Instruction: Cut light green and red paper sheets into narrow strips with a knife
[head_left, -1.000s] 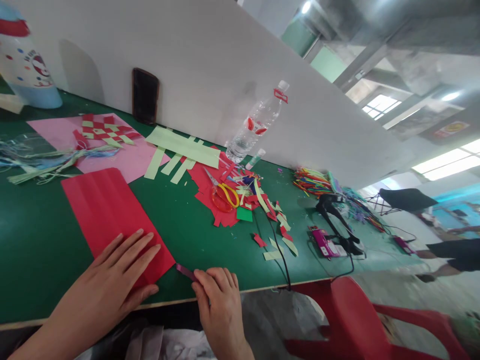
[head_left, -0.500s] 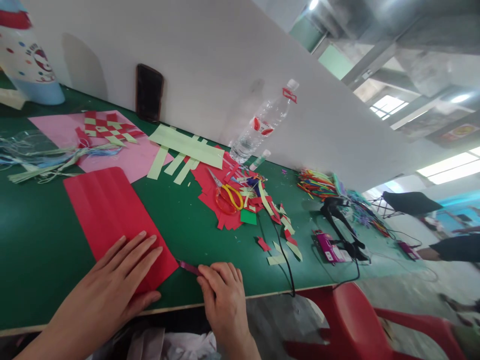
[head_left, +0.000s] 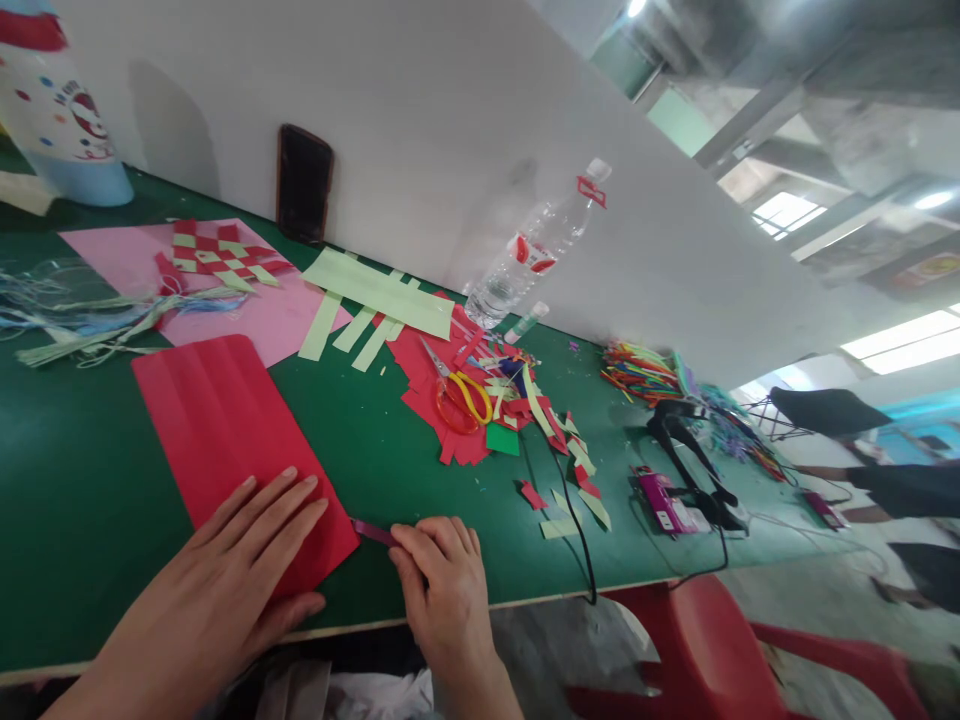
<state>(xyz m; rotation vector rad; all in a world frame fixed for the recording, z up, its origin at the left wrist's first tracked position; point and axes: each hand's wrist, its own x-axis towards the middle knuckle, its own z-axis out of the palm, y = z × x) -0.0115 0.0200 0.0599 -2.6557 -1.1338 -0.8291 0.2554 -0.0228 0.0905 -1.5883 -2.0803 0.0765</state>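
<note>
This looks like a craft workshop: scissors (head_left: 452, 377), paper scraps (head_left: 534, 495) and a long green table (head_left: 375, 425).

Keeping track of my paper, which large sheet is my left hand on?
The red sheet, creased lengthwise, under your left hand; the pink sheet and pale green sheet lie farther back, untouched.

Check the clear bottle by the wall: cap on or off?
On: a white cap sits atop the clear bottle.

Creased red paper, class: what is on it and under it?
The left hand rests on the creased red paper, hiding part of it. What lies underneath is covered and cannot be seen.
</note>
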